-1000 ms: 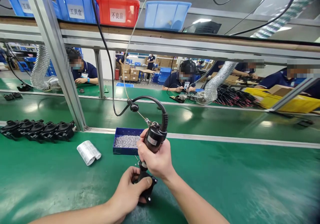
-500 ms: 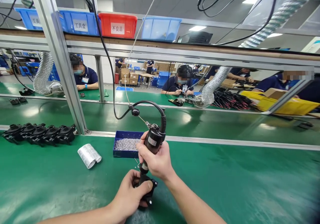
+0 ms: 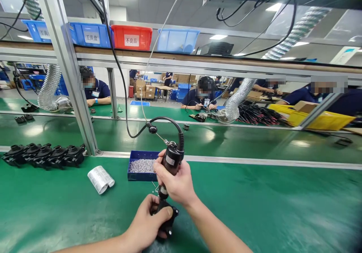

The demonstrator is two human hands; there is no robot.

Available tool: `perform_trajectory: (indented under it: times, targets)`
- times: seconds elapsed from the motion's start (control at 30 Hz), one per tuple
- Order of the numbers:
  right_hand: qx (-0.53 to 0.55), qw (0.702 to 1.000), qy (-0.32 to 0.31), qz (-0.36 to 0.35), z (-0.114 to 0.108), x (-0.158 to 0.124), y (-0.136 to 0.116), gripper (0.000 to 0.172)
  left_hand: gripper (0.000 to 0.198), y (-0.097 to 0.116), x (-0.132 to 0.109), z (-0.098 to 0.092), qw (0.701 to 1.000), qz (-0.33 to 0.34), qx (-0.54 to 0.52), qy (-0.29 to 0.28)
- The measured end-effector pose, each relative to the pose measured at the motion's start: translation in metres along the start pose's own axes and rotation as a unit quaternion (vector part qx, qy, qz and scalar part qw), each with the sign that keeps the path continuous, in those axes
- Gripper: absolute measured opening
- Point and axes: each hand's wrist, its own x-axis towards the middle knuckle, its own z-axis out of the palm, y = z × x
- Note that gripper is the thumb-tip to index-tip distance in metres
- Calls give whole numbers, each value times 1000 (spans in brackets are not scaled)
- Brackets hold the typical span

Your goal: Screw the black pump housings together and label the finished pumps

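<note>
My right hand (image 3: 178,179) is wrapped round the black body of an electric screwdriver (image 3: 172,158), which stands nearly upright with its cable curving off the top. Its lower end meets a black plastic part (image 3: 166,217); the bit's tip is hidden. My left hand (image 3: 149,219) grips that part on the green bench top, thumb over its upper face and fingers behind. Just beyond the hands is a blue tray (image 3: 141,177) holding many small silver screws (image 3: 143,165). A few loose screws lie between the tray and the screwdriver.
Several black plastic housings (image 3: 43,155) stand in a row at the left. A curled sheet of printed labels (image 3: 100,179) lies nearer. A metal post (image 3: 73,83) rises behind it. Co-workers (image 3: 202,94) sit across the line. Blue bins and a red bin (image 3: 131,38) line the shelf.
The view has tilted up slightly, so the background sits lower in the picture. Both hands keep their grips, and the screwdriver stays on the black part. A small dark part now shows on the middle strip.
</note>
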Motion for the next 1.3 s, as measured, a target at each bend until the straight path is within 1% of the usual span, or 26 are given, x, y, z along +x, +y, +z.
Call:
perform_trajectory:
  times: [0.07, 0.13, 0.2, 0.27, 0.3, 0.37, 0.4, 0.43, 0.47, 0.53, 0.57, 0.6, 0.63, 0.67, 0.7, 0.73, 0.77, 0.8, 0.83, 0.87, 0.9, 0.97, 1.07, 1.13, 1.2, 1.3]
  targets:
    - [-1, 1000, 12, -25, -7, 2, -8, 32, 75, -1, -2, 0, 1000, -5, 12, -20]
    - [-17, 997, 35, -65, -21, 3, -14, 31, 77, 3, -2, -3, 998, -4, 49, -50]
    - [-56, 993, 59, -83, -37, 2, -13, 32, 69, 14, -1, -13, 988, 9, 123, -91]
    - [-92, 990, 79, -68, -54, 0, -3, 36, 59, 27, 5, -28, 964, 60, 237, -101]
    - [-101, 989, 91, -57, -61, 0, 5, 39, 52, 33, 8, -36, 943, 97, 306, -89]
    - [-116, 986, 115, -40, -75, 0, 22, 45, 29, 40, 17, -52, 877, 170, 448, -40]
    - [-131, 982, 127, -39, -80, 0, 30, 48, 25, 42, 22, -59, 839, 195, 508, -18]
    - [-153, 978, 135, -39, -86, 0, 36, 50, 27, 41, 26, -64, 809, 206, 551, -8]
    - [-175, 973, 145, -38, -91, 0, 41, 52, 31, 40, 30, -67, 790, 208, 577, -7]
    - [-237, 949, 195, -68, -100, -2, 44, 60, 33, 35, 34, -69, 770, 210, 602, -13]
    - [-279, 925, 232, -108, -103, -5, 42, 66, 33, 34, 34, -69, 763, 213, 610, -17]
    - [-327, 895, 257, -164, -106, -8, 40, 68, 33, 32, 34, -68, 757, 215, 617, -21]
    - [-374, 865, 246, -226, -108, -12, 38, 63, 32, 32, 33, -67, 752, 215, 623, -24]
    - [-415, 847, 190, -273, -108, -16, 36, 51, 31, 32, 33, -66, 750, 211, 626, -25]
    - [-447, 842, 91, -289, -108, -21, 35, 35, 29, 32, 32, -66, 753, 205, 625, -25]
    - [-469, 842, -33, -265, -106, -25, 34, 23, 26, 32, 32, -65, 760, 197, 619, -24]
    - [-488, 833, -150, -212, -104, -28, 35, 21, 24, 32, 33, -65, 766, 189, 614, -22]
    - [-507, 815, -237, -149, -101, -31, 38, 24, 23, 31, 33, -64, 771, 181, 610, -19]
    - [-527, 794, -288, -94, -98, -33, 41, 25, 24, 30, 34, -64, 774, 175, 609, -14]
    - [-547, 775, -311, -57, -95, -34, 45, 24, 27, 29, 34, -62, 776, 167, 608, -9]
    - [-560, 763, -320, -38, -93, -34, 49, 22, 29, 27, 34, -61, 779, 160, 607, -3]
    - [-566, 757, -327, -22, -91, -34, 57, 19, 31, 25, 32, -57, 789, 144, 598, 0]
    - [-576, 746, -333, -1, -90, -32, 64, 16, 20, 27, 24, -53, 825, 121, 552, -28]
    - [-587, 739, -331, 10, -89, -32, 66, 14, 13, 30, 19, -52, 857, 88, 503, -72]
    - [-598, 731, -327, 18, -88, -33, 66, 13, 13, 32, 17, -52, 885, 23, 446, -132]
    - [-610, 724, -320, 25, -85, -35, 64, 11, 10, 30, 20, -53, 902, -89, 364, -215]
